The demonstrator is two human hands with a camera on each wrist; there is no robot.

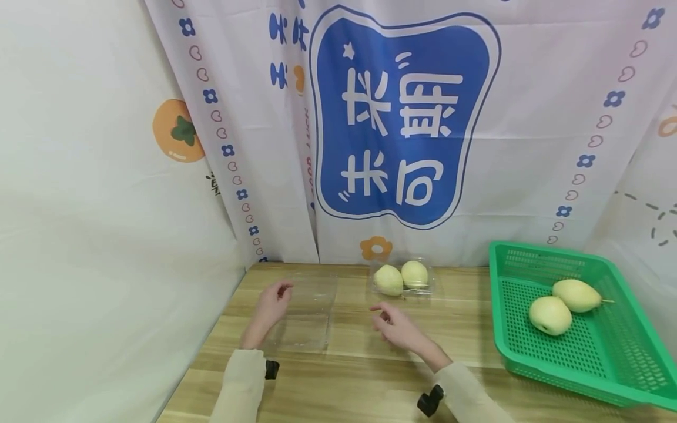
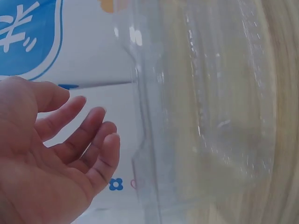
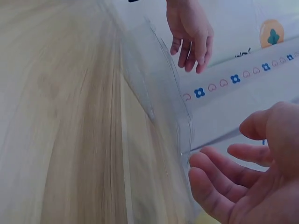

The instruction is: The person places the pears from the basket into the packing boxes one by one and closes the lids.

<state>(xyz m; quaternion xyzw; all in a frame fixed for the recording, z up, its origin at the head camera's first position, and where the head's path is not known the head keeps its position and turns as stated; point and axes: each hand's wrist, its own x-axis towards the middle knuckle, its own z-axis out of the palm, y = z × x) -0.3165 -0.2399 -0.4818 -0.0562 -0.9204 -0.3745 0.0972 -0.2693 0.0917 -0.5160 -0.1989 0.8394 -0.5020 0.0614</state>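
Observation:
A clear plastic clamshell box stands unfolded on the wooden table, its ribbed walls close up in the left wrist view. Beside its left edge hovers my left hand, fingers loosely bent and holding nothing. My right hand hangs over the table between that box and a second clear plastic box at the back. Its fingers are relaxed, with nothing in them. Two pale yellow pears, one on the left and one on the right, sit in this second box.
At the right stands a green plastic basket with two more pears, a rounder-looking one and one with a long stem. A printed white cloth hangs behind the wooden table, and a white wall borders the left.

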